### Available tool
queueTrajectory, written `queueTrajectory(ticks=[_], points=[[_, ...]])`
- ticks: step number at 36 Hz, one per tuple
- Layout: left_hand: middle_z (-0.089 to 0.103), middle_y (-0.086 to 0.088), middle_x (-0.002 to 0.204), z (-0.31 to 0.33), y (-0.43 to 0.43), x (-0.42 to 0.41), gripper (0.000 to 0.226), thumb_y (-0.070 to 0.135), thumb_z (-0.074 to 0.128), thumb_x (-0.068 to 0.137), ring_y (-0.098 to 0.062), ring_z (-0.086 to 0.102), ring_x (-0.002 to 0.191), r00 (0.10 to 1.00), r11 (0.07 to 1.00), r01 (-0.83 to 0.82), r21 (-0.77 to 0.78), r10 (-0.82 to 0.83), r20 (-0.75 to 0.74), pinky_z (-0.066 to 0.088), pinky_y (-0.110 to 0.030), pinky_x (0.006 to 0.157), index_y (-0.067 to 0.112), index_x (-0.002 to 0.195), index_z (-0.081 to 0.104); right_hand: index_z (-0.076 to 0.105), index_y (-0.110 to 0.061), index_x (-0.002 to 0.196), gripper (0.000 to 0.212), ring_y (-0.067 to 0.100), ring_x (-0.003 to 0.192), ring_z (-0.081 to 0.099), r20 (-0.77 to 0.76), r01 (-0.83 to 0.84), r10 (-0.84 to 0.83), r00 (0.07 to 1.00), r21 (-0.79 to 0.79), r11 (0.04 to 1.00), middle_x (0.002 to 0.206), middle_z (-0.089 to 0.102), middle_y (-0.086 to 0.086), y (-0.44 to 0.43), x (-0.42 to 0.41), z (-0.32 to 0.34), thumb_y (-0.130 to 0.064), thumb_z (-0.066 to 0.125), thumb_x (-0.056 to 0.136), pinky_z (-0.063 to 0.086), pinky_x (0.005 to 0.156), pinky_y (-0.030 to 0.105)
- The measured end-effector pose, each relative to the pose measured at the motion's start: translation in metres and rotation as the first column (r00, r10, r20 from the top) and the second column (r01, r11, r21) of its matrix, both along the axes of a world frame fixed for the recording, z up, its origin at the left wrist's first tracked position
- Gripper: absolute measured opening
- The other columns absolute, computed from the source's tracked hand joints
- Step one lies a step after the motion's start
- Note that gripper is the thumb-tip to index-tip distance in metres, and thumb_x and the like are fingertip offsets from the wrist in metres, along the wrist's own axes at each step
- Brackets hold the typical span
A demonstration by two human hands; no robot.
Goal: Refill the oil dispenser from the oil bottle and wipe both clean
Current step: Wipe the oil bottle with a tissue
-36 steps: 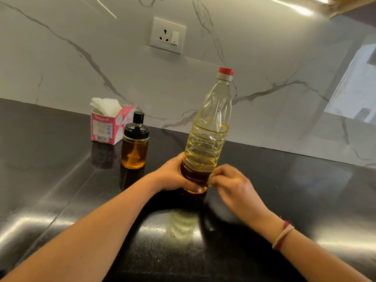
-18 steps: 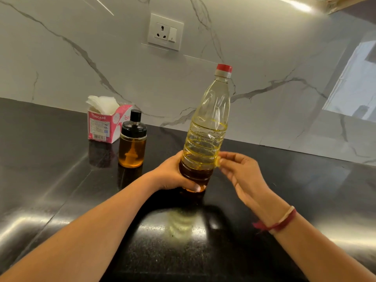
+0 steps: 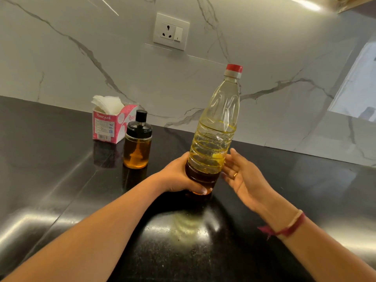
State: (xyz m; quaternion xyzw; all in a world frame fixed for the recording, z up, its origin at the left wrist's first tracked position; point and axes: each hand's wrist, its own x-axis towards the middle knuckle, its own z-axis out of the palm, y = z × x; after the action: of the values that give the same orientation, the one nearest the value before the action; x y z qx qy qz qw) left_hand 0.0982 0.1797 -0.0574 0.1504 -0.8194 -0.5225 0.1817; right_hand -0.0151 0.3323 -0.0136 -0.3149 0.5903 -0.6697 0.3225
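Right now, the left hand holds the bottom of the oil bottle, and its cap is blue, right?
Not quite. The head view shows that the cap on the oil bottle is red, not blue. The rest is right: the left hand holds the bottle at the bottom.

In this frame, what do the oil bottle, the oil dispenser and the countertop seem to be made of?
The oil bottle: thin clear plastic, judging by its moulded ribs; red cap, likely plastic. The oil dispenser: clear glossy body, glass or hard plastic, unclear; black lid looks like plastic. The countertop: polished dark stone, probably granite, speckled with mirror-like reflections.
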Motion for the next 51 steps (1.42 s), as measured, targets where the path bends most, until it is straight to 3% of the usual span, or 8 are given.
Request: queueTrajectory(ticks=[5, 14, 21, 25, 30, 38, 44, 51], points=[[0.067, 0.005, 0.121, -0.002, 0.0, 0.0, 0.107, 0.04, 0.09, 0.034, -0.014, 0.062, 0.116, 1.0, 1.0, -0.014, -0.001, 0.014, -0.014, 0.048, -0.043, 0.105, 0.026, 0.132, 0.047, 0.067, -0.019, 0.117, 0.059, 0.021, 0.109, 0.065, -0.015, -0.161, 0.162, 0.987, 0.034, 0.986, 0.117, 0.069, 0.007, -0.027, -0.007, 0.004, -0.06, 0.03, 0.097, 0.053, 0.089, 0.033], [0.065, 0.005, 0.124, -0.002, -0.003, 0.001, 0.108, 0.04, 0.092, 0.037, -0.014, 0.06, 0.119, 1.0, 1.0, -0.015, -0.001, 0.015, 0.0, 0.046, -0.044, 0.107, 0.025, 0.134, 0.047, 0.073, -0.017, 0.11, 0.062, 0.029, 0.113, 0.062, 0.049, -0.315, 0.312, 0.949, 0.063, 0.947, 0.12, 0.066, 0.014, -0.04, -0.039, 0.004, -0.058, 0.027, 0.099, 0.046, 0.101, 0.041], [0.065, 0.006, 0.125, -0.001, -0.003, 0.002, 0.109, 0.04, 0.092, 0.037, -0.014, 0.059, 0.119, 1.0, 1.0, -0.004, 0.003, 0.004, 0.018, 0.046, -0.044, 0.108, 0.025, 0.134, 0.046, 0.07, -0.005, 0.101, 0.019, 0.019, 0.086, 0.068, -0.015, -0.175, 0.177, 0.984, 0.088, 0.981, 0.097, 0.071, 0.012, 0.0, -0.041, -0.002, -0.012, 0.057, 0.088, 0.057, 0.08, 0.028], [0.065, 0.005, 0.124, 0.001, -0.001, 0.002, 0.109, 0.042, 0.092, 0.036, -0.014, 0.059, 0.119, 1.0, 1.0, -0.007, -0.006, 0.007, 0.026, 0.045, -0.045, 0.107, 0.025, 0.133, 0.046, 0.069, -0.001, 0.094, 0.029, 0.017, 0.08, 0.071, -0.091, -0.072, 0.079, 0.993, 0.081, 0.994, 0.087, 0.074, 0.011, 0.02, -0.02, -0.004, -0.01, 0.072, 0.066, 0.057, 0.069, 0.021], [0.066, 0.003, 0.123, 0.002, 0.003, 0.003, 0.11, 0.042, 0.091, 0.034, -0.015, 0.062, 0.116, 1.0, 1.0, -0.01, 0.004, 0.009, 0.013, 0.047, -0.044, 0.106, 0.023, 0.133, 0.046, 0.071, 0.0, 0.082, 0.01, 0.012, 0.072, 0.068, -0.31, 0.081, -0.052, 0.949, 0.079, 0.994, 0.078, 0.072, 0.01, 0.025, 0.008, -0.009, 0.003, 0.075, 0.073, 0.057, 0.069, 0.02], [0.066, -0.001, 0.123, 0.001, 0.003, 0.004, 0.108, 0.038, 0.09, 0.036, -0.017, 0.063, 0.116, 1.0, 1.0, -0.01, 0.014, 0.011, -0.013, 0.048, -0.045, 0.105, 0.019, 0.133, 0.046, 0.072, -0.002, 0.079, 0.012, 0.014, 0.072, 0.071, -0.49, 0.008, -0.053, 0.87, -0.094, 0.996, 0.077, 0.074, 0.007, 0.031, 0.03, -0.001, 0.004, 0.076, 0.07, 0.052, 0.066, 0.016], [0.063, 0.003, 0.127, 0.001, -0.001, 0.002, 0.095, 0.019, 0.095, 0.057, -0.017, 0.059, 0.12, 1.0, 1.0, -0.007, 0.005, 0.006, 0.03, 0.044, -0.047, 0.108, 0.023, 0.136, 0.043, 0.066, -0.011, 0.091, 0.015, 0.01, 0.077, 0.067, -0.214, 0.28, -0.303, 0.928, -0.134, 0.951, 0.086, 0.071, 0.003, 0.028, -0.008, 0.007, 0.003, 0.064, 0.084, 0.057, 0.066, 0.018], [0.063, 0.002, 0.127, 0.0, 0.0, 0.001, 0.099, 0.021, 0.095, 0.053, -0.017, 0.058, 0.121, 1.0, 1.0, -0.012, -0.004, 0.012, 0.011, 0.044, -0.046, 0.108, 0.022, 0.137, 0.043, 0.072, -0.008, 0.095, 0.016, 0.019, 0.09, 0.07, -0.239, 0.055, -0.056, 0.969, -0.014, 0.998, 0.093, 0.074, 0.008, -0.013, -0.009, 0.015, 0.0, 0.062, 0.086, 0.057, 0.08, 0.03]])
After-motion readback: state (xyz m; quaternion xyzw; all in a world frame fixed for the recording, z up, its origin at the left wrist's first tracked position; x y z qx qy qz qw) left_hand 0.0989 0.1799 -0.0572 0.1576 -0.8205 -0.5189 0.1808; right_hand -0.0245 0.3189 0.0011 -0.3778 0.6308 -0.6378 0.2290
